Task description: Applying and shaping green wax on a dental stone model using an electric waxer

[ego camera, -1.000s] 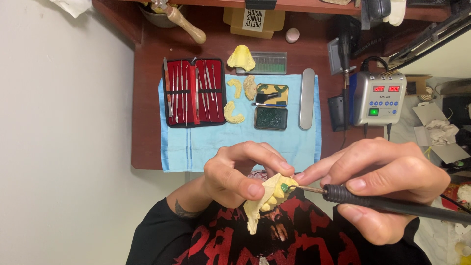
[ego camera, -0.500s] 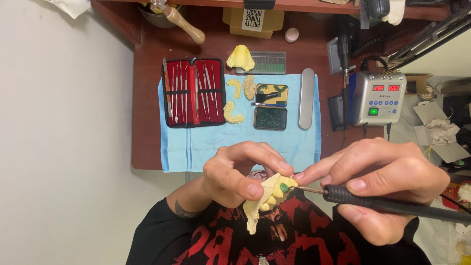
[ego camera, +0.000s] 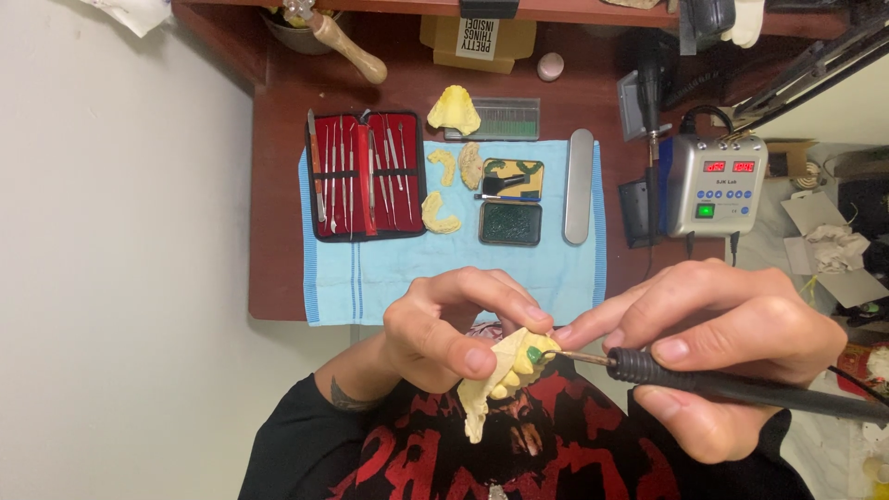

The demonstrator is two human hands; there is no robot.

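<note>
Red instrument case lies open at 11 o'clock on the blue cloth, its metal tools all in their loops. Right of it, loose yellow cast pieces and an open tin of green wax at 12 o'clock; a grey control box with lit red readouts at 2 o'clock on the desk.

Left hand, just below centre, fingers curled and pinched shut on a yellow dental cast, held above the lap, clear of the desk.

Right hand, at 4 o'clock, closed pen-style around a black wax pen; its metal tip touches the cast beside a small green wax dab.

Judgement: early going. Only one green spot shows on the cast; the rest of its visible surface is bare, and the other cast pieces on the cloth look untouched.
</note>
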